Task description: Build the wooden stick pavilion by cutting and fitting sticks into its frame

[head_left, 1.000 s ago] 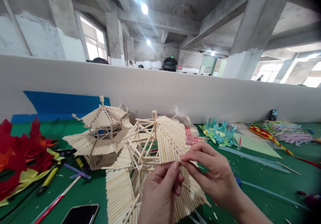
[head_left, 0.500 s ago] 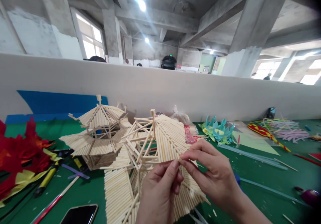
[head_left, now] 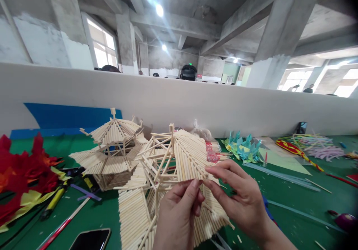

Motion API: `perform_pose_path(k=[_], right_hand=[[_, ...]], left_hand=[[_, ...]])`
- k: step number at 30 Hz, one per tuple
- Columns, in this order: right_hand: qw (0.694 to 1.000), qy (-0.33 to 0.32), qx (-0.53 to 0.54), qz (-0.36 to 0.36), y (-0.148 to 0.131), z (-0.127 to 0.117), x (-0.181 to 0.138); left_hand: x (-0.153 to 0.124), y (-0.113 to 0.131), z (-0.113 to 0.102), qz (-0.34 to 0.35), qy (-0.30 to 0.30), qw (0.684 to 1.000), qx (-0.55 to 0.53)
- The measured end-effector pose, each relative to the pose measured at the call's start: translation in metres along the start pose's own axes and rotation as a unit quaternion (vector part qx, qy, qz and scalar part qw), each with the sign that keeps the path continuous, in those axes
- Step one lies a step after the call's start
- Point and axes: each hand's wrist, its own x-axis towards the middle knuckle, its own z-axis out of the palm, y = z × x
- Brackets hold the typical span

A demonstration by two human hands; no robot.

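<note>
currently fitting at the lower edge of the upper roof panel on the stick pavilion (head_left: pixel 187 159).
pinching that edge thumb to forefinger with left hand (head_left: pixel 179 214) and right hand (head_left: pixel 242 201), tips nearly meeting; maybe a loose stick between them, too small to confirm. sits front and centre on the green table (head_left: pixel 293 207), just right of a finished pavilion (head_left: pixel 112 147). probably calls next for light, steady pressure along the row, without twisting the frame.

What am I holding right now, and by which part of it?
The left hand and right hand both pinch the unfinished stick pagoda with their fingertips, at the lower edge of its upper roof panel.
</note>
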Motion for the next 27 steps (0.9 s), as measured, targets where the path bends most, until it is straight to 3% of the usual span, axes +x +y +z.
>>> perform_pose_path(k=[11,27], right_hand=[[0.999,-0.034,0.011,0.006,-0.0028,0.0028,0.0018],[0.997,-0.04,-0.051,-0.041,0.0001,0.0016,0.0024]], left_hand=[[0.0001,-0.0022,-0.0007,0.01,-0.02,1.0,-0.006],[0.0014,-0.0014,0.0011,-0.001,0.005,1.0,0.004]])
